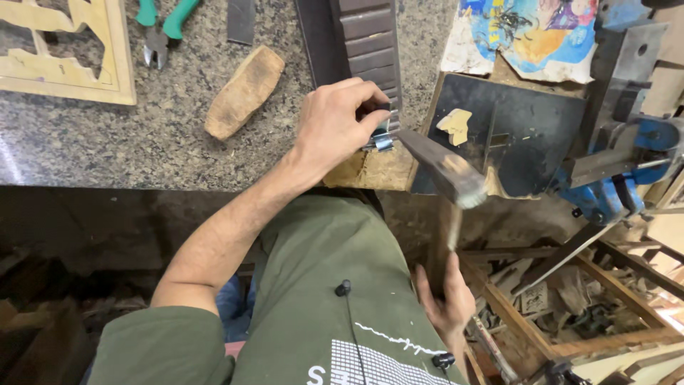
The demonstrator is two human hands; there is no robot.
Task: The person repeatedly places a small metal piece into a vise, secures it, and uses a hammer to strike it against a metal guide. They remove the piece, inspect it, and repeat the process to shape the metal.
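— Seen from the head camera, centre of frame: left hand (335, 125) pinching a small metal clip (382, 137) against the dark slatted wooden strip (363, 43) at the edge of the speckled granite bench (107, 142)

— And lower right?

— Right hand (447, 303) closed around the handle of a dark-headed hammer (438, 171), head raised just right of the clip

— Best kept short and square, probably, fingertips clear of the strike

— Left forearm stretched diagonally, wrist bent down

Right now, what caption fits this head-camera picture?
Left hand steadies a metal clip while right hand swings a hammer.
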